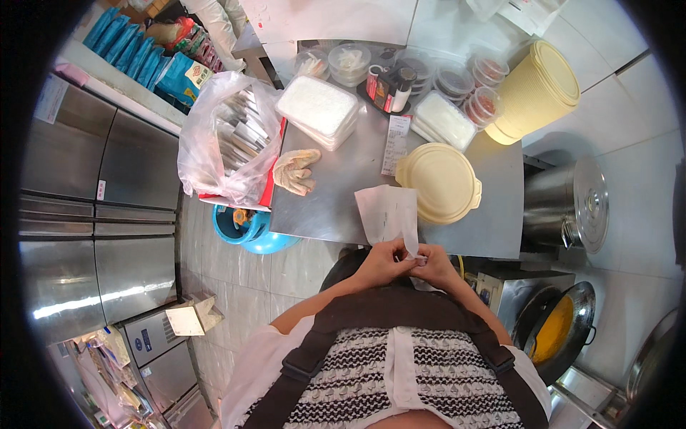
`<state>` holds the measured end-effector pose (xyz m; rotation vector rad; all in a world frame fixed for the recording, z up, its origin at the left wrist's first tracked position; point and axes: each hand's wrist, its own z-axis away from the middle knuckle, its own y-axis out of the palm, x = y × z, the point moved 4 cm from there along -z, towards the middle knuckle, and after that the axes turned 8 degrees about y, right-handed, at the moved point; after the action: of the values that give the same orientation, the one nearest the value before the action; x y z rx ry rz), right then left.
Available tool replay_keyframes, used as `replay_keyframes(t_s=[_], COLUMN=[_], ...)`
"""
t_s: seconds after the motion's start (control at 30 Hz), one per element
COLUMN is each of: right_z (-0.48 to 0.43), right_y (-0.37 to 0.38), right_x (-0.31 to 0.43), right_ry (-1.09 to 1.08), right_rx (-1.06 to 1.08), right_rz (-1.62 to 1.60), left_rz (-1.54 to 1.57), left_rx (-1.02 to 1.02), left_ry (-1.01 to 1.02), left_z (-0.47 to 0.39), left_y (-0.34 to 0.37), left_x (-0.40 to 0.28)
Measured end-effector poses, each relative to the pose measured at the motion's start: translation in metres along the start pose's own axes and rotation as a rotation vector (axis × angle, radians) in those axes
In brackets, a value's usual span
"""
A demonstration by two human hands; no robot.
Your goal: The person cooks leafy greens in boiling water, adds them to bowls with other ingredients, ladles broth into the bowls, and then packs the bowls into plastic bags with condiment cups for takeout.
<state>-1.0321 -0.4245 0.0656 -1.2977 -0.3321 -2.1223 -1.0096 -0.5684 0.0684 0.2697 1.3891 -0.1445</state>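
Note:
Both hands meet at the near edge of a stainless-steel table point(332, 209). My left hand point(383, 264) pinches the near end of a thin, whitish, folded piece point(387, 212), either a plastic bag or a sheet; I cannot tell which. Close against it, my right hand point(437, 267) grips the same end, with its fingertips partly hidden. The far end of the piece lies over the tabletop and touches or overlaps a round cream lidded bowl point(439, 182). Just beyond the bowl is a printed paper slip point(396, 143). To the left lies a crumpled cloth glove point(296, 170).
White lidded boxes point(319, 107), small clear tubs point(349, 61) and stacked cream bowls point(528, 94) line the back. A plastic bag of silvery packets point(236, 134) stands left, above a blue gas cylinder point(257, 236). At right are a steel pot point(557, 206) and a wok with orange liquid point(554, 327).

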Motion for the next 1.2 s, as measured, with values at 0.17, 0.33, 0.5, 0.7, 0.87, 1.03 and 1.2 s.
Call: replay_keyframes(t_s=[0.17,0.33,0.5,0.7,0.87,1.03,1.2], right_z=[0.02,0.022,0.019,-0.016,-0.092,-0.071,-0.016], right_y=[-0.067,-0.089,-0.078,-0.142,-0.14,-0.14,-0.139], right_x=[-0.01,-0.039,-0.044,-0.07,-0.111,-0.114,-0.107], right_ry=[-0.038,-0.031,0.093,0.199,0.088,0.054,0.088], right_rx=[-0.488,-0.705,-0.268,-0.496,-0.52,-0.537,-0.463], right_rz=[-0.653,-1.12,-0.815,-0.574,-0.628,-0.7,-1.098], left_rz=[-0.453,-1.07,-0.74,-0.123,-0.016,-0.197,-0.156], left_rx=[-0.521,-0.796,-0.17,-0.368,-0.333,-0.314,-0.121], left_ry=[0.077,0.559,0.445,-0.023,0.049,0.046,0.086], left_z=[0.023,0.022,-0.022,-0.082,-0.117,-0.107,-0.092], left_y=[-0.095,-0.108,-0.043,-0.073,-0.053,-0.038,-0.008], left_x=[0.011,-0.007,0.012,0.048,0.066,0.061,0.029])
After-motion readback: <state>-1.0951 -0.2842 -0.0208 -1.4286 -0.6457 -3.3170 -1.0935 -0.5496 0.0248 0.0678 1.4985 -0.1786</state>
